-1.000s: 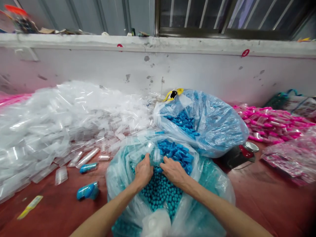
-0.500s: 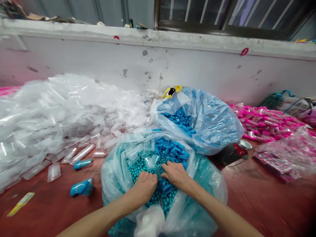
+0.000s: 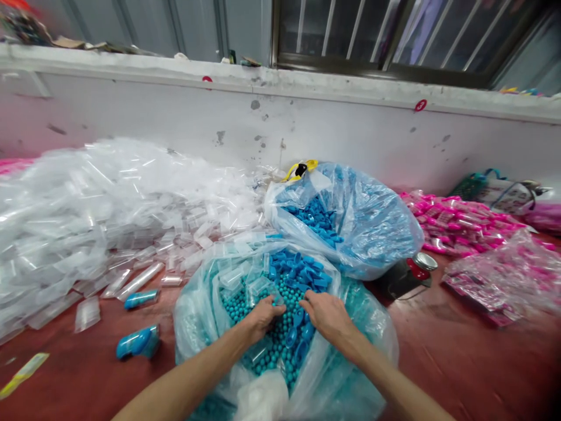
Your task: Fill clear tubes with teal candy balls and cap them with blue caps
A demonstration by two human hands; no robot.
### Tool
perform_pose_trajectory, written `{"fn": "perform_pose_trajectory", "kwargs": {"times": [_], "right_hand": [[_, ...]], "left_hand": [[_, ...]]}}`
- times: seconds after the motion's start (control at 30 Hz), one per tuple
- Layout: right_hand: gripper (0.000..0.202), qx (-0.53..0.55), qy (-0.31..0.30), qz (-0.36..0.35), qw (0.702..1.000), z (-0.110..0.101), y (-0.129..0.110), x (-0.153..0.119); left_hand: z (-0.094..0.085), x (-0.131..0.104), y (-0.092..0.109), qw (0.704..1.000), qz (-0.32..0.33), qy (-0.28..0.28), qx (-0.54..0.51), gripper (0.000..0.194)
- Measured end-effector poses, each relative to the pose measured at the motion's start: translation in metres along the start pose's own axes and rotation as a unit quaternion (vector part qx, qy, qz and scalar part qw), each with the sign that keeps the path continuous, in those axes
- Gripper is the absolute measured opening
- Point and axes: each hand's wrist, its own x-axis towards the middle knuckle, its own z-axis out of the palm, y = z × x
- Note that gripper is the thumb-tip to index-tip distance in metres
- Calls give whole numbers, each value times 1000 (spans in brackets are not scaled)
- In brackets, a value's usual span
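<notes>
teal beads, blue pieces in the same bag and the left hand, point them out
Teal beads [image 3: 280,334]: head view, middle of the bead heap.
Blue pieces [image 3: 301,271]: head view, middle of their main cluster.
Left hand [image 3: 262,316]: head view, middle of the hand.

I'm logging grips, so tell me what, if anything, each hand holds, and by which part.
The left hand is at a clear tube; whether it grips it, and where, cannot be told. The right hand shows nothing held, near blue pieces.
</notes>
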Motion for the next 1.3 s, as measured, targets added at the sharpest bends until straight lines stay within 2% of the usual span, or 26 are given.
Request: {"fn": "perform_pose_trajectory", "kwargs": {"times": [0.17, 0.27, 0.43, 0.5, 0.6, 0.67, 0.73, 0.83, 0.9, 0.97, 1.03, 1.13, 1.2, 1.3], "right_hand": [[22, -37, -12, -34, 999, 12, -29, -6], [17, -38, -18, -61, 997, 23, -43, -8], [21, -10, -33, -93, 995, 32, -40, -7], [20, 25, -31, -72, 997, 30, -30, -1], [19, 112, 21, -49, 992, 22, -14, 11], [16, 185, 57, -65, 979, 17, -8, 19], [14, 258, 71, -89, 959, 12, -6, 25], [24, 356, 36, -111, 927, 11, -10, 28], [33, 383, 1, -109, 917, 13, -14, 26], [37, 351, -12, -114, 929, 15, -17, 24], [38, 265, -4, -102, 959, 15, -18, 21], [40, 161, -7, -26, 987, 11, -17, 18], [35, 179, -4, -21, 984, 4, -18, 17], [28, 261, 32, -91, 960, -7, -23, 15]], "left_hand": [[-7, -8, 8, 994, 35, -23, -97, 30], [-14, -16, 14, 991, 24, -20, -127, 31], [-22, -25, 19, 988, -14, 12, -154, 27], [-22, -25, 18, 990, 1, 21, -143, 27], [-22, -23, 15, 993, 72, 32, -84, 28], [-20, -22, 13, 991, 120, 44, -36, 28], [-18, -24, 14, 990, 134, 42, -17, 28], [-13, -32, 17, 992, 119, 20, -38, 27], [-12, -36, 20, 993, 108, 4, -50, 30], [-14, -38, 21, 993, 106, 3, -46, 32], [-17, -38, 21, 992, 119, 23, -32, 31], [-23, -37, 22, 989, 136, 52, -1, 26], [-25, -38, 22, 990, 133, 38, 27, 21], [-25, -40, 22, 989, 142, 5, 52, 17]]}}
